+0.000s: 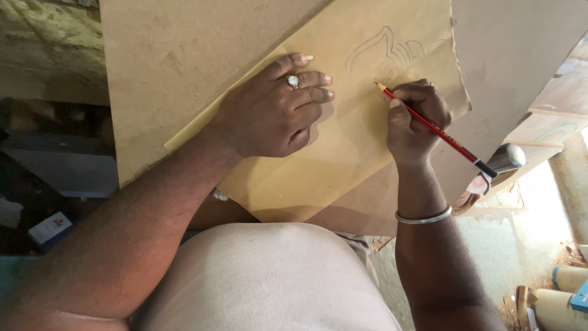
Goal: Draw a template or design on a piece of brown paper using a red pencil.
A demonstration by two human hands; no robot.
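Note:
A yellowish sheet of paper (361,141) lies tilted on a large brown board (177,67). Curved pencil lines (392,52) are drawn near the sheet's far edge. My left hand (272,110), with a ring on one finger, rests flat on the sheet with fingers spread, pressing it onto the board. My right hand (413,119) grips a red pencil (435,129) with a black end. Its tip touches the paper just below the drawn lines. A silver bangle (424,217) circles my right wrist.
Another board with faint teal lines (554,116) leans at the right. A rounded metal object (508,158) sits by the pencil's end. Cardboard tubes (560,300) lie on the floor at lower right. Dark clutter and a small box (50,227) fill the left side.

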